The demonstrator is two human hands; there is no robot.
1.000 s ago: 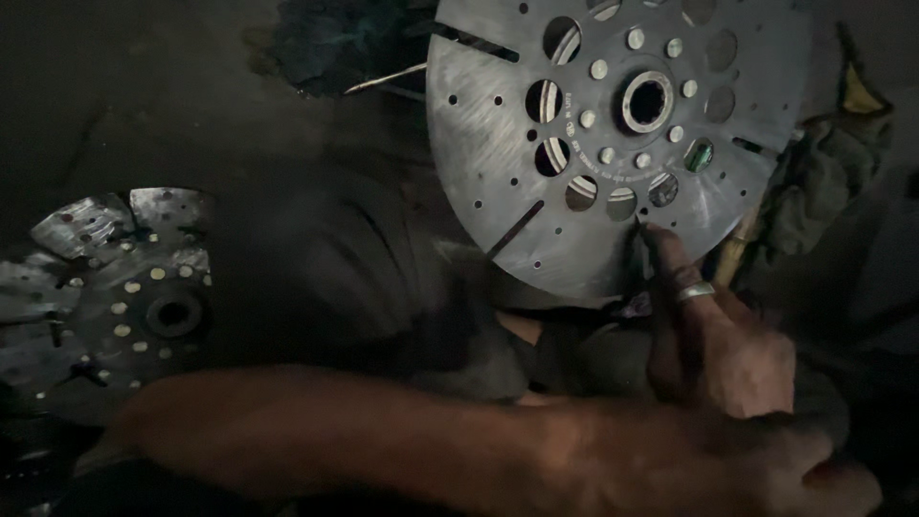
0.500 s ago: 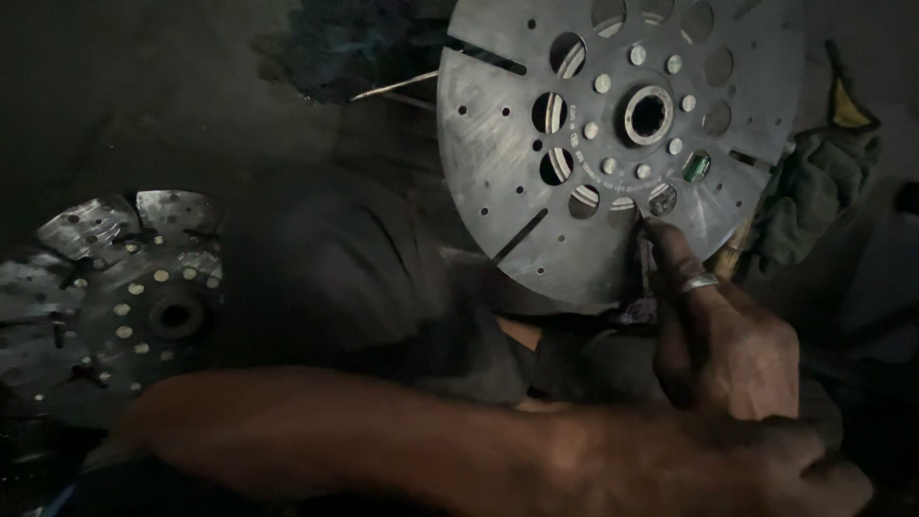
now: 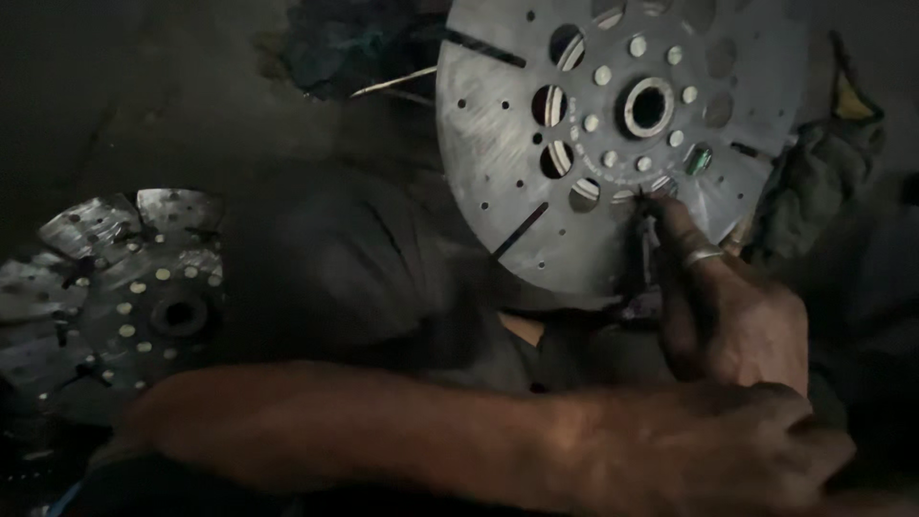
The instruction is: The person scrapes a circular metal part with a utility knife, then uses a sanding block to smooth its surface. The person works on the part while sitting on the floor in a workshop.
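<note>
A round grey metal clutch disc [image 3: 517,144] with rivets, window holes and a splined hub leans at the upper right. My right hand [image 3: 737,316], a ring on its forefinger, rests against the disc's lower part. The fingertip touches the plate just below the hub. A thin dark tool [image 3: 639,251] runs alongside that finger, its tip on the disc. My left forearm crosses the bottom of the view. My left hand [image 3: 775,450] is curled in a fist at the lower right, below the right hand, and whatever it holds is hidden.
A second clutch disc [image 3: 115,297] with segmented pads lies flat on the dark floor at the left. A greenish rag [image 3: 823,182] sits right of the leaning disc. A thin rod [image 3: 392,84] pokes out from dark clutter behind it. My knee fills the middle.
My right forefinger and the tool have crept slightly up the disc toward the hub. The left arm has stayed in place.
</note>
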